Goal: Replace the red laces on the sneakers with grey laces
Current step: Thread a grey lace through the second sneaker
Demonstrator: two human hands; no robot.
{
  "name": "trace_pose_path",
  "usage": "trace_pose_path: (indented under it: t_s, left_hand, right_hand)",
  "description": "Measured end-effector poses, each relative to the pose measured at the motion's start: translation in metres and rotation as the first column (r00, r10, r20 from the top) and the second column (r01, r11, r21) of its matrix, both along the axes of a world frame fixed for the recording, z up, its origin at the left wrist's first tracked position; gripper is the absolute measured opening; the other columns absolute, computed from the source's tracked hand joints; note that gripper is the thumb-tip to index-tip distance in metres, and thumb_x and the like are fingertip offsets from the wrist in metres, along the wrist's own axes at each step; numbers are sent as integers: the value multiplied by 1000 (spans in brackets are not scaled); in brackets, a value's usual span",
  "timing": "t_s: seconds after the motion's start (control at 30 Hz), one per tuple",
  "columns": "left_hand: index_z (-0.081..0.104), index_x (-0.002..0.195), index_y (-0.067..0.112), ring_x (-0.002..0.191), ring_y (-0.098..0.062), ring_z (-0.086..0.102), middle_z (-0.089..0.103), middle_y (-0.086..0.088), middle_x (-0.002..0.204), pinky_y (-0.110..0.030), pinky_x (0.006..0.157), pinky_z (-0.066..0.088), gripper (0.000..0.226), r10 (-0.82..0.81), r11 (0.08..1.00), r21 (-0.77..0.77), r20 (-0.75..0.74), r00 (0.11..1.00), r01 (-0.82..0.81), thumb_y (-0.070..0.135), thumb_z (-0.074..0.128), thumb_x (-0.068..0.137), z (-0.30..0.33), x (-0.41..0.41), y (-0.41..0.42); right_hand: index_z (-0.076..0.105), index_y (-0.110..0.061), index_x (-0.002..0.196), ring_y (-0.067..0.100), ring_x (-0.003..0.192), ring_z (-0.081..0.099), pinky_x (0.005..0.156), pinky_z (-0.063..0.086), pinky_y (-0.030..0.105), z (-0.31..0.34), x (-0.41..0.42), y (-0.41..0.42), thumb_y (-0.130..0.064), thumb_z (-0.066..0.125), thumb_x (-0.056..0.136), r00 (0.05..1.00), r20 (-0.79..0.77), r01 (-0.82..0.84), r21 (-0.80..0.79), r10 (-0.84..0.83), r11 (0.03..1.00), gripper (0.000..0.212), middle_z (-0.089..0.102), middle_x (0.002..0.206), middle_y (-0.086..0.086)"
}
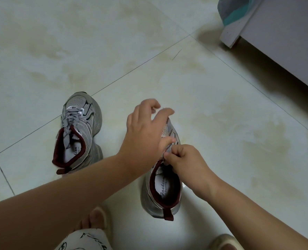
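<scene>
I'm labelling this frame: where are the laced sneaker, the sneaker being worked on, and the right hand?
laced sneaker [81,112], head view, on its tied grey laces.
sneaker being worked on [165,188], head view, on its insole.
right hand [183,159], head view, on its back.

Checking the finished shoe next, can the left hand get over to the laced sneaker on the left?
Probably yes. The left hand hovers over the right sneaker, fingers spread, holding nothing, and only bare floor lies between it and the left sneaker.

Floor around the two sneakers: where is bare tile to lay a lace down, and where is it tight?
Bare tile lies beyond the left sneaker and right of the right sneaker, up to the white cabinet. It is tight over the right sneaker, under the left hand and right hand.
</scene>
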State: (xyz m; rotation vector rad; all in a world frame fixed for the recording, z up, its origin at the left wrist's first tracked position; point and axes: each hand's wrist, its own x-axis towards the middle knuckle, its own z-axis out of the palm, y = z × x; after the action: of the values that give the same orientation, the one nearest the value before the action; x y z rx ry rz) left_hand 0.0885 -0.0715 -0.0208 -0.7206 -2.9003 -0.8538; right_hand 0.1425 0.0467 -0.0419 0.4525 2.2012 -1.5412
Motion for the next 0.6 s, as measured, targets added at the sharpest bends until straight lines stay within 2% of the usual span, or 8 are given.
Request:
trace_pose_path:
  t_s: [0.07, 0.13, 0.2, 0.23, 0.33, 0.43, 0.53, 0.6]
  left_hand:
    - [65, 96, 8, 85, -27, 56, 59, -9, 94, -30, 79, 31, 31, -41, 999, -7, 99, 994, 42, 23, 61, 69, -7, 9, -5]
    - [65, 88, 8, 80, -19, 55, 60, 2, 84, -21, 74, 31, 25, -127, 991, 77, 297, 946, 109, 23, 51, 74, -15, 13, -11]
    - [67, 82, 11, 74, -6, 51, 57, 12, 74, -16, 68, 34, 24, -172, 979, 171, 414, 894, 110, 25, 49, 72, -20, 15, -15]
    - [67, 80, 14, 71, -2, 49, 56, 16, 71, -14, 68, 35, 22, -179, 975, 194, 419, 890, 105, 26, 52, 71, -22, 14, -15]
    - [67, 71, 21, 72, -2, 52, 55, 21, 63, -15, 70, 38, 12, -191, 972, 207, 418, 888, 112, 29, 61, 65, -24, 8, -16]
    - [61, 70, 26, 69, 1, 54, 55, 19, 58, -15, 64, 39, 5, -207, 966, 234, 436, 876, 112, 29, 62, 66, -25, 6, -16]
    - [67, 75, 22, 65, 0, 52, 55, 17, 56, -12, 59, 36, 11, -180, 975, 188, 366, 913, 117, 29, 60, 70, -26, 9, -16]
    - [70, 71, 17, 58, -7, 53, 61, 9, 55, -18, 57, 39, 16, -222, 973, 116, 251, 942, 199, 28, 58, 70, -22, 10, -16]
  right_hand:
    - [49, -11, 60, 5, 43, 34, 47, 29, 17, 1, 0, 0, -7, 51, 89, 999, 16, 34, -31, -34, 999, 29, 43, 48, -8]
    - [53, -7, 84, 12, 56, 46, 54, 35, 24, 1, -1, 2, -3, 52, 86, 996, 45, 83, -96, -79, 992, 5, 54, 65, 5]
    - [45, -9, 102, 17, 64, 49, 55, 37, 24, 2, -1, 4, -1, 54, 85, 991, 82, 120, -161, -108, 980, 21, 57, 73, 11]
    - [41, -10, 106, 18, 64, 48, 54, 37, 23, 2, 0, 5, 0, 54, 85, 990, 86, 129, -183, -114, 975, 26, 56, 74, 12]
    - [38, -8, 106, 19, 59, 44, 51, 35, 22, 4, 0, 7, 3, 50, 87, 987, 92, 147, -221, -130, 964, 26, 53, 72, 14]
    - [39, -11, 104, 9, 48, 45, 47, 37, 19, 7, -1, 9, 7, 48, 84, 983, 108, 171, -291, -146, 941, 28, 55, 65, 5]
    - [39, -12, 109, 8, 55, 47, 53, 40, 17, 9, 0, 9, 7, 56, 82, 989, 84, 137, -265, -119, 955, 38, 54, 67, 0]
    - [39, -19, 104, 7, 57, 48, 59, 41, 16, 8, 2, 6, 5, 60, 80, 994, 33, 106, -190, -101, 976, 40, 54, 67, -2]
